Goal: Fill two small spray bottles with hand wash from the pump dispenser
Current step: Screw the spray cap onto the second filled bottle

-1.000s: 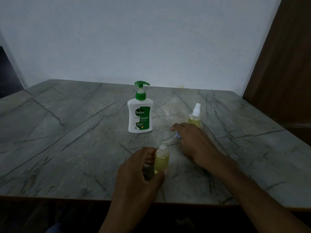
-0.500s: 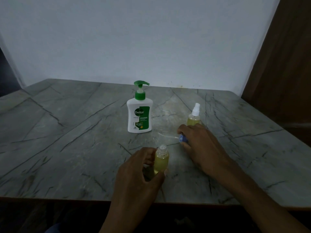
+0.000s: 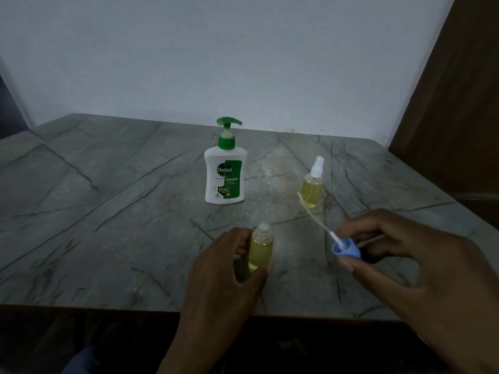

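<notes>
Head view: the veined stone-look tabletop [image 3: 113, 201] is hard and smooth. Beyond both grips stands the rounded white plastic pump dispenser [image 3: 225, 176]. The left hand [image 3: 229, 268] wraps the open bottle [image 3: 261, 249], light, likely slick; best held round its middle. The right hand [image 3: 391, 255] pinches the blue spray cap [image 3: 347, 249], whose thin bendy tube [image 3: 314, 214] needs care. Farther off stands the capped bottle [image 3: 312, 187].

A dim, plain room that looks like a home. A grey marble-patterned table [image 3: 108, 211] stands against a bare white wall [image 3: 216, 63], beside a dark wooden door [image 3: 459, 117]. A household hand wash pump dispenser [image 3: 225, 175] stands on it.
</notes>
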A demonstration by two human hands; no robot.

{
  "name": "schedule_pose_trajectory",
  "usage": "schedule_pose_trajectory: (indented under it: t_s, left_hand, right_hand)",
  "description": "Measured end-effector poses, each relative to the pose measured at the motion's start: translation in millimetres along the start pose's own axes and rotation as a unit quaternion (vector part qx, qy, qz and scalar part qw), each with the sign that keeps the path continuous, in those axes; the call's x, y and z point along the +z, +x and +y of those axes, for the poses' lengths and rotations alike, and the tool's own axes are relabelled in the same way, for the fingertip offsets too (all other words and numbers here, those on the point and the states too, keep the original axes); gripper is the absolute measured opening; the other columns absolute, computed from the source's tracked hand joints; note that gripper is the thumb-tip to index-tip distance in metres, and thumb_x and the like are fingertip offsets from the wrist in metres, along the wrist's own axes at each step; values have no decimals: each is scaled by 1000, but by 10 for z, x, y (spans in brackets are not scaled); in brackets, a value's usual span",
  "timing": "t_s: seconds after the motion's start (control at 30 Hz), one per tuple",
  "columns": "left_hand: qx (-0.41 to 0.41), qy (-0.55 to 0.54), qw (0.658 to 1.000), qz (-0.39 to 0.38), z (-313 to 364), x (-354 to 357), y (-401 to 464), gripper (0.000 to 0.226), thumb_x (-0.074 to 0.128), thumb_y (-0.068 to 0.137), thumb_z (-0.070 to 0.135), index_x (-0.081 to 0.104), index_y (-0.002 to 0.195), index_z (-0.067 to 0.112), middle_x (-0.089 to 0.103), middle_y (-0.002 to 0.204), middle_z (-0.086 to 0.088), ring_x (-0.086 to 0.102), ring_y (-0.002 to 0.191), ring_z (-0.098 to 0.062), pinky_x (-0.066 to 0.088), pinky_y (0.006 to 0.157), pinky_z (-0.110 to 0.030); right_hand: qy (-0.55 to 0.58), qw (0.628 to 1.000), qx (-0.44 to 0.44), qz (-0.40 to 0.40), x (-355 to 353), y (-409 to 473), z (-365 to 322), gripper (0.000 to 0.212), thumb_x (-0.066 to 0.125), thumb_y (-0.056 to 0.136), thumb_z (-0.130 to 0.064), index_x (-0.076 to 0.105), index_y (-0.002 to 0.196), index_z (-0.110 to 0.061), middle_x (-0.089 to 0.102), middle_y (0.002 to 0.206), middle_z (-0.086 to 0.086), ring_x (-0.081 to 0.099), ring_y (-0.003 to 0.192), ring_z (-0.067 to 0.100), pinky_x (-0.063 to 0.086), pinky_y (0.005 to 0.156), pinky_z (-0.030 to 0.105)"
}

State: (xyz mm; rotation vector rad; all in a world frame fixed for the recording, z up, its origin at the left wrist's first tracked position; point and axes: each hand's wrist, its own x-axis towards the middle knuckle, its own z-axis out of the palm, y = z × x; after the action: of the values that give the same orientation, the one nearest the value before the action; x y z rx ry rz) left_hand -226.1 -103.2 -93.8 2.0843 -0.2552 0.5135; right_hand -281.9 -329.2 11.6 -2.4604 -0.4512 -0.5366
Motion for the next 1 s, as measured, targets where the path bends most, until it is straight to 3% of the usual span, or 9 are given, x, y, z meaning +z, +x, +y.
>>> schedule_pose_trajectory:
  t_s: [0.1,0.17,0.23,0.37,0.47,0.57,0.7,0.83,1.0]
  left_hand:
    - [6,6,1000,-1,-23,-3,-3,25,82,85,37,70,107,38,70,99,22,66,95,2,55,81,-24]
    - [9,9,1000,-1,-25,-10,0,23,81,85,37,70,104,38,71,98,22,66,94,2,55,80,-25]
    - [11,7,1000,-1,-16,-13,3,22,82,85,36,70,104,37,71,98,22,67,94,1,56,81,-27]
    - [16,-3,1000,4,-11,1,8,23,74,81,43,71,103,34,71,98,20,67,93,-1,57,82,-30]
    - [17,0,1000,3,-35,9,9,22,76,82,40,71,102,33,71,97,19,66,91,-1,56,80,-26]
    - [20,8,1000,0,-27,1,9,22,74,82,41,70,103,35,69,97,21,64,92,1,52,78,-19]
    - [18,12,1000,1,-27,6,7,25,75,82,43,70,105,35,69,98,21,64,92,1,53,80,-23]
    - [8,-3,1000,4,-17,13,1,24,76,84,44,69,104,36,69,98,19,65,92,-1,54,83,-28]
    - [11,7,1000,9,-43,43,-2,22,74,85,44,64,103,40,65,95,23,63,91,1,48,80,-14]
  right_hand:
    - [-34,998,-25,-39,-51,78,45,38,56,77,-77,60,107,-55,65,104,-29,66,89,-6,52,74,15]
    - [-65,995,-68,-40,-103,112,155,47,63,63,-85,65,100,-56,67,100,-27,66,88,-6,56,79,31]
    - [-71,993,-93,-32,-89,168,163,40,69,66,-74,66,98,-51,68,97,-24,67,86,1,56,77,39]
    - [-37,995,-94,17,-100,242,-64,21,69,82,-44,63,102,-42,67,95,-18,66,85,10,53,71,41]
    - [-68,992,-108,19,-119,348,-108,19,68,81,-44,65,99,-39,68,92,-20,65,85,7,50,74,31]
    - [-94,988,-117,25,-124,408,-156,14,70,85,-41,68,97,-35,68,89,-19,64,83,7,50,71,30]
    - [-106,988,-117,2,-91,511,-211,13,71,85,-40,68,96,-35,67,88,-20,62,85,5,44,74,19]
    - [-88,987,-129,-34,-6,656,-270,17,68,80,-34,70,98,-33,69,91,-16,63,85,6,50,77,34]
    - [-82,980,-159,-89,167,866,-302,21,74,84,-23,73,103,-31,67,97,-13,61,88,6,50,84,36]
